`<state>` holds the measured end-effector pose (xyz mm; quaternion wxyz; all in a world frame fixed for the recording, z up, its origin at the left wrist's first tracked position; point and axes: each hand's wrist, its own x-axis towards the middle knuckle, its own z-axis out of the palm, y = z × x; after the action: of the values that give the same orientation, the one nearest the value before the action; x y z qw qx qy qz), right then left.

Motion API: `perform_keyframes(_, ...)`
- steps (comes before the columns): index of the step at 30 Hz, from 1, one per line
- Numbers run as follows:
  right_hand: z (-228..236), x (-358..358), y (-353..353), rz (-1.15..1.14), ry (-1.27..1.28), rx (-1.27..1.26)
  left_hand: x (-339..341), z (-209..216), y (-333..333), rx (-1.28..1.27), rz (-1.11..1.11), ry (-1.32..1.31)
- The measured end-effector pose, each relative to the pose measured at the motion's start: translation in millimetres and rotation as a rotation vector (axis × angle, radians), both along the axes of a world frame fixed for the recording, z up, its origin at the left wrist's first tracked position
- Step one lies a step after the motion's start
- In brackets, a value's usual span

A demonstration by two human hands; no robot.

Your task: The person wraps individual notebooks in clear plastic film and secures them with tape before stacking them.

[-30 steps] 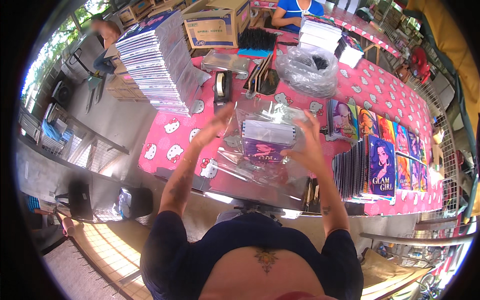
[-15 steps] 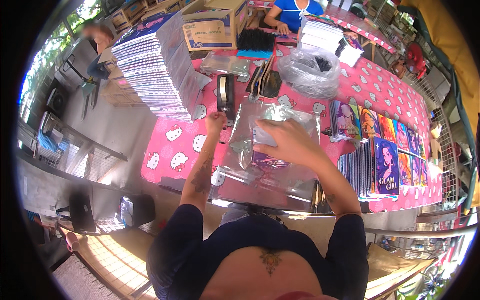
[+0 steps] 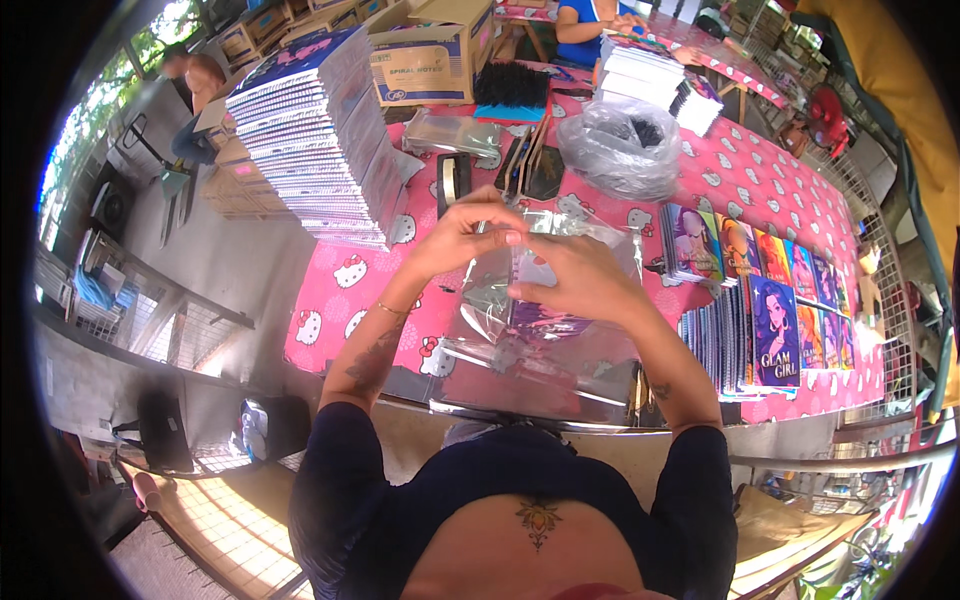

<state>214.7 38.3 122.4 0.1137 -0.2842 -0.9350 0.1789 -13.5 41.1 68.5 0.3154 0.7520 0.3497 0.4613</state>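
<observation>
Plastic-wrapped notebook (image 3: 545,318) with a purple cover lies in front of me on a clear plastic sheet (image 3: 480,345). Over its upper part rests my right hand (image 3: 585,275), thumb and fingers apart, pressing on the clear wrap. My left hand (image 3: 465,238) is bent over the notebook's upper left corner, its thumb and fingers pinched together and close to the right fingertips. Whatever sits in that pinch is too small to make out. Just beyond the left hand stands a black tape dispenser (image 3: 453,180), partly hidden by it.
A tall notebook stack (image 3: 310,140) rises at the left. Colourful notebooks (image 3: 772,330) stand at the right. Farther back are a carton (image 3: 425,65), a black brush (image 3: 511,84) and a bundled plastic bag (image 3: 620,150). A person in blue (image 3: 580,30) sits across the table.
My left hand has moved right from the tape dispenser to the notebook, meeting my right fingertips. My right hand stays nearly in place. The person opposite has raised a hand.
</observation>
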Motion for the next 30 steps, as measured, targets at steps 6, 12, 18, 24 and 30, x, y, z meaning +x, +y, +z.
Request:
perform_keyframes(6,4.0,92.4,-2.7,-0.087,0.274,0.266,-1.6,3.1,-9.6,0.044,0.13,0.04)
perform_keyframes(12,-89.9,101.2,12.3,-0.019,0.319,-0.06,56.7,-11.1,7.3,0.158,0.144,0.254)
perform_keyframes(18,-108.6,87.3,5.3,0.013,0.225,0.097,85.3,-46.2,20.8,0.223,0.166,0.506)
perform_keyframes(24,-87.6,86.7,7.4,0.021,0.285,0.124,85.8,-44.2,12.2,0.113,0.336,0.056)
perform_keyframes(30,-67.3,58.1,87.4,0.092,0.296,0.309,96.4,41.4,-56.1,0.496,0.234,0.738)
